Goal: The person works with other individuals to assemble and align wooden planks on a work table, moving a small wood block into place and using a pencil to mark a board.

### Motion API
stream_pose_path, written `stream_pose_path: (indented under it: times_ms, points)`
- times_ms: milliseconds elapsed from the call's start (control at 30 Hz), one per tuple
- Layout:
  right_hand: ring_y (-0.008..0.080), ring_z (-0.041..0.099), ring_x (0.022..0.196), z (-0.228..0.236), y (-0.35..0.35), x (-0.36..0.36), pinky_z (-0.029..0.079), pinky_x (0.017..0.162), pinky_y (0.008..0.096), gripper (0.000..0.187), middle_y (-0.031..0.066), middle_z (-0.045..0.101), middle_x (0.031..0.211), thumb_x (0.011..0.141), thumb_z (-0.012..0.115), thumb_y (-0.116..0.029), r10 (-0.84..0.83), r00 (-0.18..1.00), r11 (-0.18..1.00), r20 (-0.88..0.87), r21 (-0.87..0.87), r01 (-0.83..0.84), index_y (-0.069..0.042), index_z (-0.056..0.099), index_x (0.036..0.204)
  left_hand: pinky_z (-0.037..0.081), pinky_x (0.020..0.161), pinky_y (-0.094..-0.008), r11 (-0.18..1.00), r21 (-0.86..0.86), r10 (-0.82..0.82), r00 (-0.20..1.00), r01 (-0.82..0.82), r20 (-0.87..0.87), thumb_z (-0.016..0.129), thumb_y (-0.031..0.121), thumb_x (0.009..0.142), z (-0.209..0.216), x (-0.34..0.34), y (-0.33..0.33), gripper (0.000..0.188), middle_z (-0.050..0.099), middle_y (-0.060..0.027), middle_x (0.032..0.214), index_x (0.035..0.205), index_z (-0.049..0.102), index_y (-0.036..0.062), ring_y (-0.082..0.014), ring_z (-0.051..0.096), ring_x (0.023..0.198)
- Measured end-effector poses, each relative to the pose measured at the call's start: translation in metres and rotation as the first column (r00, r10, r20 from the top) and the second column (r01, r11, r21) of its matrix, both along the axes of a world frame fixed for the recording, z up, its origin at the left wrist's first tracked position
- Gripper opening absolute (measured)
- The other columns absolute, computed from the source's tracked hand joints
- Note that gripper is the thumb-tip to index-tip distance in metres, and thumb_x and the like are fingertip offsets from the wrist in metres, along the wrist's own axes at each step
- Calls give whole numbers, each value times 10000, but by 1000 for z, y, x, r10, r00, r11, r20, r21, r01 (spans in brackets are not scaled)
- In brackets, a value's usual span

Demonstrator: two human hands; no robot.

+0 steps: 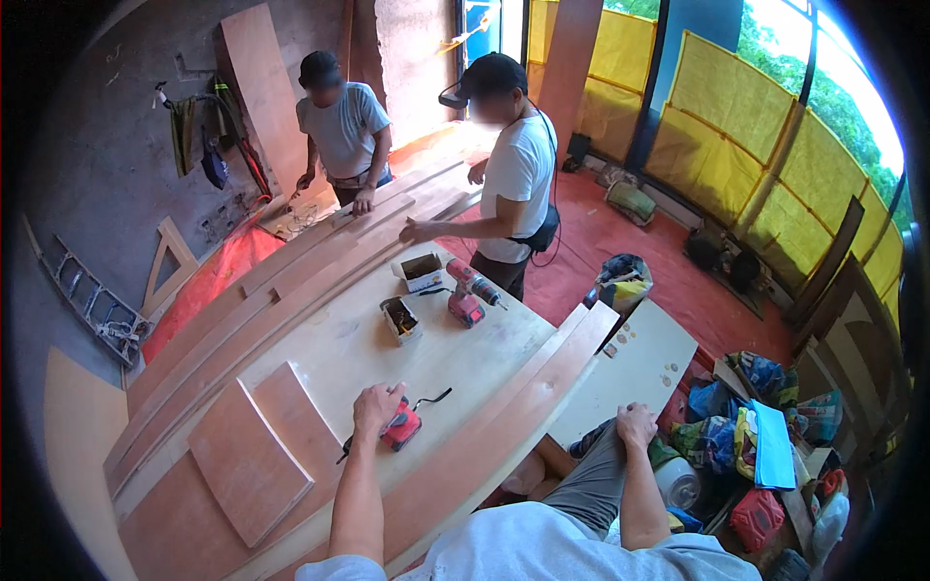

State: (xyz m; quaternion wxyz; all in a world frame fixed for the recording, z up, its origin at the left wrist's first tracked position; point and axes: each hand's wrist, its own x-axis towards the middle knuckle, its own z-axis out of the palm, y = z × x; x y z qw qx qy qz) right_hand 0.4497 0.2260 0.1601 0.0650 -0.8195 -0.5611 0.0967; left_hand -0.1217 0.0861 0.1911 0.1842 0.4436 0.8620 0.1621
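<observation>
My left hand (pixel 378 409) is closed round a red and black cordless drill (pixel 401 428) that lies on the pale worktable top (pixel 349 358). A black strap sticks out beside the tool, and my hand hides much of its body. My right hand (pixel 636 424) rests at my knee with its fingers curled in, and I see nothing in it. Farther along the table stands a second red cordless drill (pixel 471 290) with its bit pointing right. Beside it are two small open boxes, one with dark contents (pixel 420 273) and one holding what look like screws (pixel 399 321).
Long wooden boards (pixel 542 382) cross the table near me; more planks (pixel 339 242) lie along its far side. Square panels (pixel 250 461) rest at left. Two co-workers (pixel 349 131) (pixel 513 174) stand beyond. Bags and offcuts (pixel 717 436) crowd the right; a ladder (pixel 92 295) leans left.
</observation>
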Motion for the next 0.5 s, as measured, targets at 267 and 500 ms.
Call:
stream_pose_path:
  times_ms: [267,500]
  points:
    - [465,602,1374,5,0,-3,516,1133,546,486,180,707,1413,990,660,-477,6,1000,1000,-4,0,-6,-111,821,1266,593,971,-543,1000,-28,5,1000,-5,-4,589,639,1033,3,1,2,626,806,-259,1089,1092,850,73,-447,768,1075]
    - [403,619,1347,6,0,-5,482,1166,501,442,164,713,1399,999,667,-421,-36,999,999,-10,-11,36,-115,811,1283,591,971,-542,1000,-5,-26,1000,26,5,573,632,1040,-1,0,-1,622,795,-265,1090,1076,845,74,-460,758,1082]
